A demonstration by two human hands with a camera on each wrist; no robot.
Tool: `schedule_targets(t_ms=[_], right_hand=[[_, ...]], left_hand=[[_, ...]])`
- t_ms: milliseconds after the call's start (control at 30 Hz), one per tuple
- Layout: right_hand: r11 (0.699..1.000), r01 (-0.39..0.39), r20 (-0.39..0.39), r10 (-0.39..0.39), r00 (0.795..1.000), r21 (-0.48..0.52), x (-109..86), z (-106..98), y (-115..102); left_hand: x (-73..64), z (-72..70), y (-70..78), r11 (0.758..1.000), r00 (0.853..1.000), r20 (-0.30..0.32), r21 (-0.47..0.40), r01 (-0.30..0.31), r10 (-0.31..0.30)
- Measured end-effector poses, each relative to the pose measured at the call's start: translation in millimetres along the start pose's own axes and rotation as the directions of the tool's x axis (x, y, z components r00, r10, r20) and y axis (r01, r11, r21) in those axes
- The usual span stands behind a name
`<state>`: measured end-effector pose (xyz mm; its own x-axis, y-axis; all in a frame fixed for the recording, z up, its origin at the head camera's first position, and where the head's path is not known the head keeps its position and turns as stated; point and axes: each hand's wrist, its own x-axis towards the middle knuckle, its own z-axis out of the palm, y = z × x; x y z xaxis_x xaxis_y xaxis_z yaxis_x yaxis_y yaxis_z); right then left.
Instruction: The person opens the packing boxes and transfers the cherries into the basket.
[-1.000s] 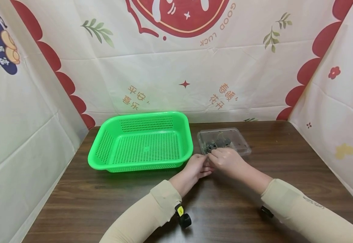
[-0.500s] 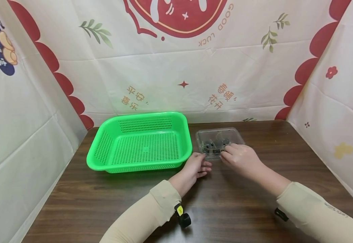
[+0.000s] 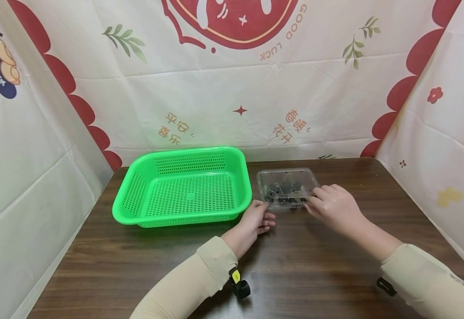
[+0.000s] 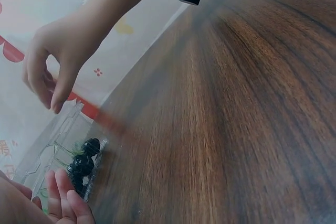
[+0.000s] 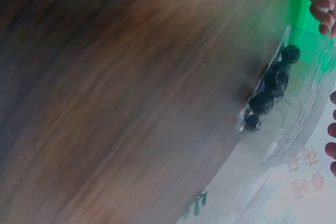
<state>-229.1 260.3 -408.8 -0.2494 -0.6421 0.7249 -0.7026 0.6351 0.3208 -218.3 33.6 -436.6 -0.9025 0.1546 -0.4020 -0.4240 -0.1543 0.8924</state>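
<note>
A clear plastic clamshell box holds several dark, round fruits with thin green stems, which look like dark cherries. At the box's front left corner my left hand rests its fingertips against the edge, the other fingers loosely spread. My right hand pinches the lid's edge at the front right corner, thumb and fingers together. In the left wrist view the lid stands above the cherries, with the right hand over its corner. The right wrist view shows the cherries through the box's clear wall.
A green perforated plastic basket stands left of the box, close beside the left hand. Brown wood-grain table lies beneath everything. White printed cloth hangs behind and at both sides.
My right hand has slid rightward along the box's front edge, from beside the left hand to the front right corner. The left hand has stayed at the left corner.
</note>
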Motion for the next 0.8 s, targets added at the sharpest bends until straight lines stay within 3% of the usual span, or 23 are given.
schedule_targets(t_ms=[167, 333, 567, 800], right_hand=[[1.000, -0.009, 0.004, 0.009, 1.000, -0.010, -7.5, -3.3, 8.2], [0.998, -0.046, 0.058, 0.048, 0.997, -0.033, -15.1, -6.9, 15.5], [0.995, -0.075, 0.118, 0.082, 0.990, -0.064, -24.7, -7.4, 23.3], [0.996, -0.073, 0.116, 0.079, 0.990, -0.054, -33.2, -3.4, 30.1]], left_hand=[[0.6, -0.3, 1.2, 1.000, 1.000, -0.006, 0.016, 0.018, -0.018], [1.2, -0.7, 3.9, 0.999, 0.999, -0.013, 0.028, 0.039, -0.038], [0.9, -2.3, 2.1, 0.999, 1.000, 0.004, 0.038, 0.010, -0.011], [-0.5, -3.3, 0.6, 0.996, 1.000, 0.001, 0.089, -0.010, 0.010]])
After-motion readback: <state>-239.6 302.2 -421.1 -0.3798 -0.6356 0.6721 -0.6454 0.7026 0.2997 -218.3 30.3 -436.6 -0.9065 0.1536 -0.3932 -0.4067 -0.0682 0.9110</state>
